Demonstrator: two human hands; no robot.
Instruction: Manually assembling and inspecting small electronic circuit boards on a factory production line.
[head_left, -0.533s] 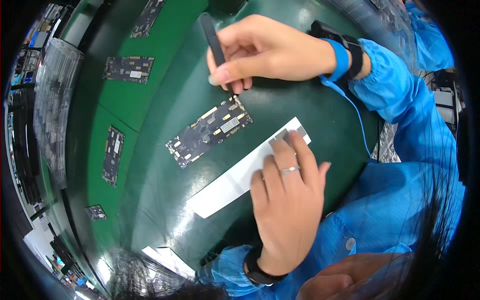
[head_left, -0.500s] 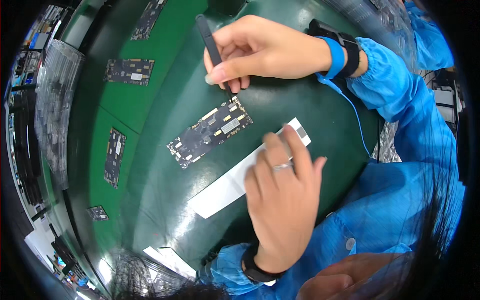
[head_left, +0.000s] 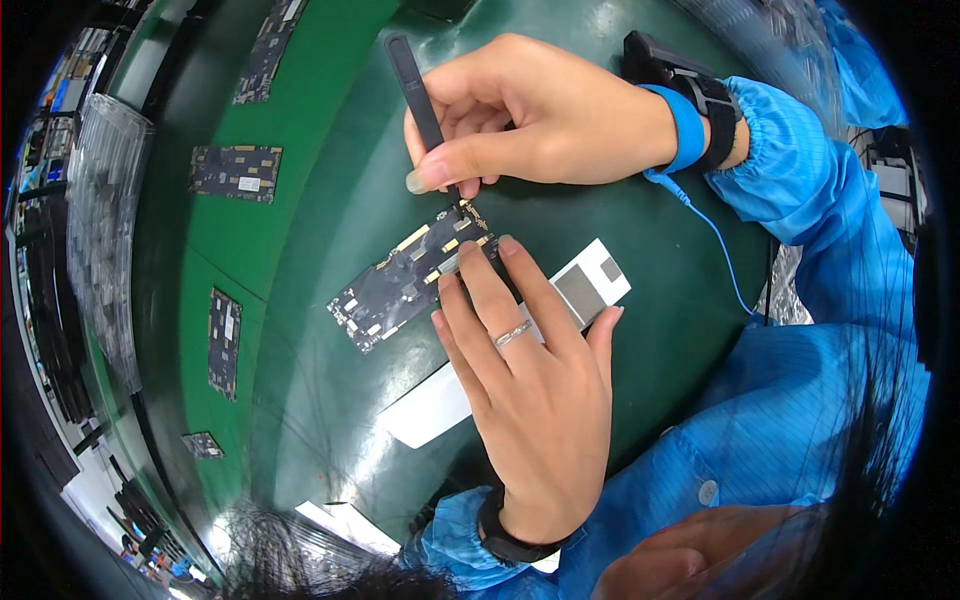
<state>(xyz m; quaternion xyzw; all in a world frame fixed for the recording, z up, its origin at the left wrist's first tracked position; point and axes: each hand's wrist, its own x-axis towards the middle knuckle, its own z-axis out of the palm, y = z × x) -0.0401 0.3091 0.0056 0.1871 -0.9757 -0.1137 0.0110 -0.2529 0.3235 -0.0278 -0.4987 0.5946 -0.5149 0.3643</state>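
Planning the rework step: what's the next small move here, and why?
Probably ease the black tweezers in the right hand slightly down onto the circuit board. Their tip sits at the board's upper-right corner, and the left hand has its fingertips pressing the board flat beside that spot.

Blue smock sleeves, silver ring, blue wrist strap with coiled cord, black watchband

Right hand pinching black tweezers over circuit board, left hand fingertips on board
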